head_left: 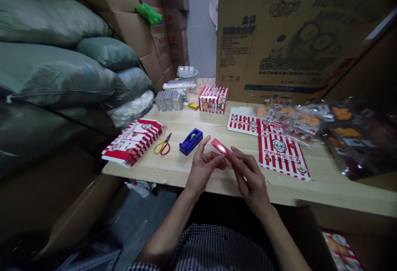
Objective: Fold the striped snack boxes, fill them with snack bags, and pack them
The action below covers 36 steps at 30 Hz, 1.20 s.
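Between my two hands, over the front of the table, is a small flat red strip [218, 145] with a shiny face; its exact kind does not show. My left hand [203, 163] pinches its lower edge with thumb and fingers, the forefinger raised. My right hand [250, 174] grips the strip's right end. Just beyond my left hand stands a blue tape dispenser [190, 142]. Left of it lie scissors [163, 145] with yellow and red handles. To the right, a flat red-and-white striped carton [282, 151] lies printed face up.
A stack of flat striped cartons [132, 142] is at left. A made-up striped box [214, 99] stands at the back, near clear plastic packs [169, 101]. Bagged orange items [310, 120] pile up at right. A large cardboard box [297, 39] and green sacks [62, 72] border the table.
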Each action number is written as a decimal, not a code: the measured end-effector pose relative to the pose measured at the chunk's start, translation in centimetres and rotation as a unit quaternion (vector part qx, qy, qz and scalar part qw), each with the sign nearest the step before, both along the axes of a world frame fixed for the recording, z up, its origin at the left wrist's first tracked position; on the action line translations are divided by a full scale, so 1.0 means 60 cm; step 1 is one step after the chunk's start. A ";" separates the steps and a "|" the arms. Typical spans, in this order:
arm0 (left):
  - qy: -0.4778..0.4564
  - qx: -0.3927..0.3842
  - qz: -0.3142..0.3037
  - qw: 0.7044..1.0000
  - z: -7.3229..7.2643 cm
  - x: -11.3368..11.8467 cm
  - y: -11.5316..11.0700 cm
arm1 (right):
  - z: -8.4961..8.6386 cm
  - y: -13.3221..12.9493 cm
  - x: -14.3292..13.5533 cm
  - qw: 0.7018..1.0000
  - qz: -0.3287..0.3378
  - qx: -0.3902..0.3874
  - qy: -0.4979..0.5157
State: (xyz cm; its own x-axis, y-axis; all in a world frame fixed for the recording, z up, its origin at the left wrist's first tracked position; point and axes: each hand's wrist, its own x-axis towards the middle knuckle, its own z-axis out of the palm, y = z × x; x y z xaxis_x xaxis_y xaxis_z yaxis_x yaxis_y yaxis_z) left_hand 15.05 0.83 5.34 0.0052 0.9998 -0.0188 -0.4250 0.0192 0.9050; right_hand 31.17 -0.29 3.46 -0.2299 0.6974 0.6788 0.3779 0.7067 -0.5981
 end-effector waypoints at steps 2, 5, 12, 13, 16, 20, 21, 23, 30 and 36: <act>0.019 0.000 -0.002 1.000 0.001 -0.002 0.003 | 0.007 0.006 0.003 1.000 0.023 -0.011 -0.016; 0.099 0.012 0.023 0.995 -0.006 -0.007 0.013 | 0.026 0.007 0.005 0.999 0.038 -0.035 0.008; 0.390 0.113 0.142 0.903 -0.024 -0.037 0.040 | 0.055 0.007 0.029 0.966 -0.040 -0.188 0.170; 0.370 0.099 0.084 0.920 -0.028 -0.044 0.042 | 0.045 0.012 0.037 0.952 -0.056 -0.215 0.211; 0.287 0.032 -0.103 0.952 -0.046 -0.066 0.048 | -0.011 0.029 0.058 0.887 -0.059 -0.305 0.343; 0.352 0.039 -0.184 0.917 -0.089 -0.087 0.062 | -0.110 0.034 0.065 0.845 -0.088 -0.376 0.370; 0.395 0.050 -0.195 0.896 -0.102 -0.090 0.069 | -0.132 0.033 0.063 0.855 -0.108 -0.376 0.341; 0.488 0.065 -0.208 0.845 -0.128 -0.092 0.085 | -0.168 0.029 0.058 0.875 -0.139 -0.368 0.282; 0.608 0.100 -0.159 0.771 -0.191 -0.072 0.134 | -0.196 0.063 0.105 0.903 -0.243 -0.305 0.180; 0.664 0.164 -0.053 0.728 -0.226 -0.082 0.140 | -0.113 0.189 0.289 0.868 -0.383 -0.272 0.163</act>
State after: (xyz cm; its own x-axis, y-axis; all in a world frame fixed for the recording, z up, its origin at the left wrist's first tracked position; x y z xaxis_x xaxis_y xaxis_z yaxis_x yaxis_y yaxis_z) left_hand 10.14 9.20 -8.23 0.2764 0.9473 0.1618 0.8165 -0.3203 0.4803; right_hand 48.54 11.08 -3.32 0.5845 0.7986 0.1436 0.3601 -0.0967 -0.9279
